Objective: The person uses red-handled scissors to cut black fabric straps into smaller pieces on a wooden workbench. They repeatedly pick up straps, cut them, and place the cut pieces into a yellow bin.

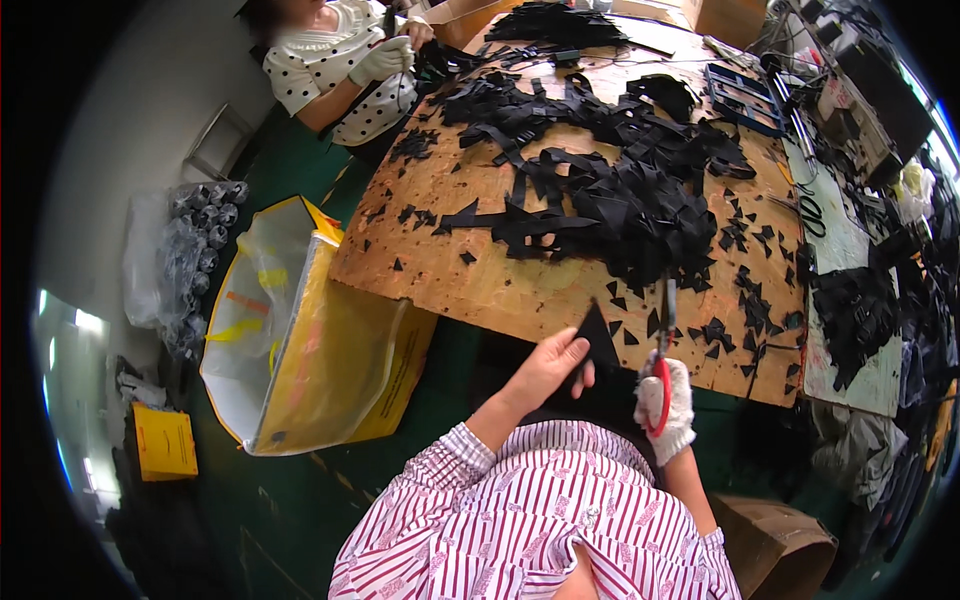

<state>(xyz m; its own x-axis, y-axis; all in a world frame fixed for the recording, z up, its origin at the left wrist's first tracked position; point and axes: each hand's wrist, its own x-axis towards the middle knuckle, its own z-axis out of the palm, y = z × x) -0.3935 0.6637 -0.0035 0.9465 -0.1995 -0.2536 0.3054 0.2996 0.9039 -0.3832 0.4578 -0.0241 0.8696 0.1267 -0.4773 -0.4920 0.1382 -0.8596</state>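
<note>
1. Desk [540,290]: its near edge slants down to the near-right corner. The widest bare wood runs along the left half of that edge, between the near-left corner and the hands. Cardboard and strips partly hide the far edge.
2. Heap of black strips [600,210]: fills the desk's middle, leaving little room before the scissors' tips; overlapping pieces cannot be counted.
3. Yellow bag [370,370]: stands open just beside the near-left corner, its right side partly hidden by the desk.
4. Co-worker [335,75]: beside the desk's left edge, cut off at the top.
5. Blue tray [742,122]: close to the right edge, toward the far-right corner; its contents are hard to make out.
6. Right hand [680,400]: white-gloved, just off the near edge, its grip closed round red-handled scissors [663,372]. Whether the blades are parted, I cannot tell.
7. Left hand [550,370]: bare, just off the near edge, its grip pinching a black piece [600,345].
8. That piece points over the near edge; its lower part blends into the shadow.
9. Triangular scraps [752,300]: scattered toward the right edge.
</note>
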